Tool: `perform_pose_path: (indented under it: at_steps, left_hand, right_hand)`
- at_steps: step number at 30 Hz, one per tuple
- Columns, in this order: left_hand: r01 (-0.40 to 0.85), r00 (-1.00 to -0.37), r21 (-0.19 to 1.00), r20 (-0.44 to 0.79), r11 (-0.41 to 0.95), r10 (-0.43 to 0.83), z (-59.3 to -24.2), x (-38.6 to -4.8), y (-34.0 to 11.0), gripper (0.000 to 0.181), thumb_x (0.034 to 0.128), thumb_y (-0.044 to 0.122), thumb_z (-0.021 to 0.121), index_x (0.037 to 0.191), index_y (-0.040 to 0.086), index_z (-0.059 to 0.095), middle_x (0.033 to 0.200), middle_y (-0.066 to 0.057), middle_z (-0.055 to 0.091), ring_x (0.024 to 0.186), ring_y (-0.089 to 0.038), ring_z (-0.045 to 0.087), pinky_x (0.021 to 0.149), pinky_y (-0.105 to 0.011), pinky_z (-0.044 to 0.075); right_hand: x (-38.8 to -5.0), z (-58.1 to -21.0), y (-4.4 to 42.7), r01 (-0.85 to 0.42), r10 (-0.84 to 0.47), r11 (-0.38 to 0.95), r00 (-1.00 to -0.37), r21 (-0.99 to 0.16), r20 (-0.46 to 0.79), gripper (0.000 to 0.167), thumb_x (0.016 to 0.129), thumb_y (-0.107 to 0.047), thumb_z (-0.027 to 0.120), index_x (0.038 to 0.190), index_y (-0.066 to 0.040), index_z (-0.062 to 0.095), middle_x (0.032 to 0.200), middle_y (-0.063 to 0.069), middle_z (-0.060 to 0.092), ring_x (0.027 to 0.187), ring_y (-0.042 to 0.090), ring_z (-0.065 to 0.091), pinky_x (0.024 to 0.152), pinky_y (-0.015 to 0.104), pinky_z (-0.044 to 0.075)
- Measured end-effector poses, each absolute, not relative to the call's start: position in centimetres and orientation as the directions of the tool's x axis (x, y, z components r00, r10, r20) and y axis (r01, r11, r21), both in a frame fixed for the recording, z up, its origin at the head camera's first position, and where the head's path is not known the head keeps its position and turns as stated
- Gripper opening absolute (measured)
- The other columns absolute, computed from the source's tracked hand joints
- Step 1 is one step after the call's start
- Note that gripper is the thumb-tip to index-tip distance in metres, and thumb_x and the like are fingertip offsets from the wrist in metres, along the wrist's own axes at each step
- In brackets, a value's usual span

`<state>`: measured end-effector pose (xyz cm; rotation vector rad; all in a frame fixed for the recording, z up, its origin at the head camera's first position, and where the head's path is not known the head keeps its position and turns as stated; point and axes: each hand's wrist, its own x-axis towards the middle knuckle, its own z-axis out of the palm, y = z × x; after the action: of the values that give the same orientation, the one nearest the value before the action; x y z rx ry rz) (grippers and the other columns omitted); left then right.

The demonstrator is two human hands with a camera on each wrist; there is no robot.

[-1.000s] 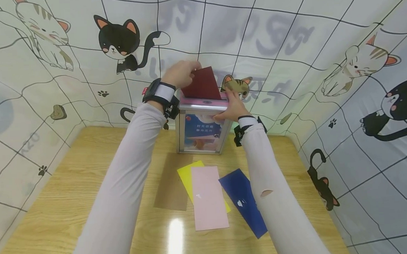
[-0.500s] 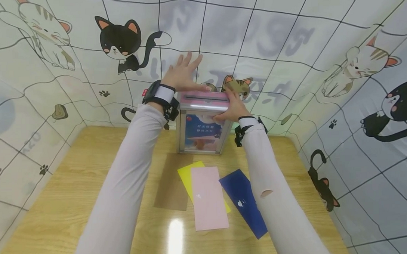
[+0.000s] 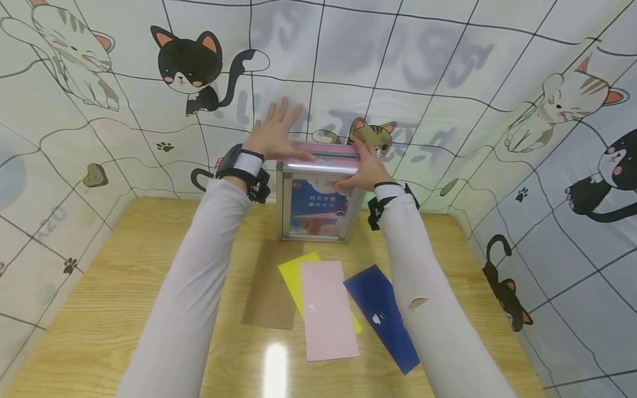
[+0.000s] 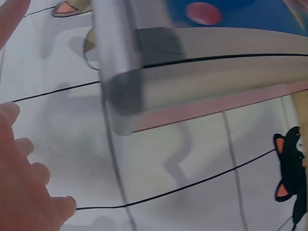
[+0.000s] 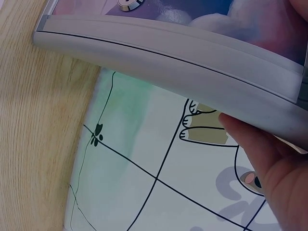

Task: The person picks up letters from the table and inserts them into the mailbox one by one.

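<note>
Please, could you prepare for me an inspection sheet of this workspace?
Surface: wood-look table, with a bright reflection near the front.
Job's things: upright silver-framed box with pink top; before it, brown paper, yellow paper partly under pink paper, and blue paper partly hidden by the right sleeve.
Clutter: nothing seen.
Hands: left hand spread, thumb at the box's top, holding nothing; right hand grips the box's upper right corner.
Cables: nothing seen.
Surroundings: cat-printed sheet behind and at both sides.
</note>
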<state>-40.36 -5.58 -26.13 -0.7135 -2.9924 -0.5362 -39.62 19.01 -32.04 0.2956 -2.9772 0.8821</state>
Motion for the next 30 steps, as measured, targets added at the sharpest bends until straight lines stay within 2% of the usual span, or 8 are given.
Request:
perform_pose_path:
  at_steps: [7,12,14,19,25,30]
  left_hand:
    - [0.421,-0.906,0.354,0.120,0.835,0.406,-30.8,-40.7,-6.2,0.117,0.0624,0.067,0.065,0.147,0.023,-0.002,0.150,-0.010,-0.016,0.135,-0.033,-0.017,0.106,-0.061,0.006]
    - [0.404,-0.914,0.382,0.134,0.831,0.382,-32.3,-40.6,-5.5,0.117,0.0615,0.062,0.070,0.147,0.018,0.004,0.151,-0.013,-0.011,0.134,-0.034,-0.019,0.108,-0.058,0.008]
    - [0.391,-0.919,0.438,0.135,0.809,0.371,-32.5,-40.6,-5.2,0.118,0.0593,0.059,0.073,0.147,0.019,0.006,0.151,-0.011,-0.010,0.136,-0.034,-0.013,0.107,-0.057,0.011]
    - [0.366,-0.923,0.609,0.139,0.704,0.360,-33.2,-41.0,-4.5,0.122,0.0537,0.048,0.083,0.147,0.019,0.010,0.152,-0.010,-0.007,0.136,-0.036,0.010,0.105,-0.052,0.025]
    - [0.354,-0.930,0.648,0.171,0.674,0.325,-33.3,-41.1,-4.2,0.119,0.0527,0.037,0.086,0.146,0.013,0.017,0.151,-0.012,0.007,0.131,-0.034,0.026,0.104,-0.043,0.031]
    - [0.346,-0.933,0.660,0.166,0.667,0.319,-33.7,-41.4,-4.8,0.117,0.0534,0.033,0.086,0.146,0.013,0.017,0.151,-0.011,0.006,0.129,-0.033,0.028,0.103,-0.043,0.033]
  right_hand:
    - [-39.6,-32.2,18.6,-0.202,-0.194,0.812,-0.978,-0.547,0.073,0.118,0.057,-0.031,0.084,0.147,-0.021,0.008,0.148,0.012,0.013,0.125,0.032,0.030,0.100,0.050,0.034]
    - [-39.9,-32.3,19.0,-0.199,-0.190,0.822,-0.979,-0.534,0.072,0.118,0.058,-0.033,0.083,0.147,-0.021,0.007,0.148,0.011,0.013,0.125,0.032,0.030,0.100,0.050,0.034]
    - [-40.0,-32.3,19.2,-0.200,-0.191,0.821,-0.979,-0.535,0.073,0.119,0.057,-0.033,0.084,0.147,-0.022,0.007,0.148,0.012,0.013,0.125,0.032,0.030,0.100,0.050,0.034]
    - [-39.8,-32.2,19.8,-0.186,-0.184,0.814,-0.981,-0.550,0.061,0.120,0.056,-0.032,0.084,0.147,-0.023,0.007,0.148,0.012,0.013,0.124,0.033,0.032,0.100,0.051,0.033]
    - [-39.4,-31.8,19.6,-0.188,-0.185,0.820,-0.981,-0.541,0.060,0.116,0.057,-0.030,0.084,0.147,-0.017,0.013,0.145,0.013,0.018,0.121,0.032,0.035,0.101,0.049,0.032]
    - [-39.8,-32.0,19.2,-0.203,-0.204,0.823,-0.977,-0.531,0.059,0.115,0.057,-0.031,0.084,0.147,-0.017,0.013,0.146,0.013,0.018,0.121,0.031,0.035,0.102,0.048,0.032]
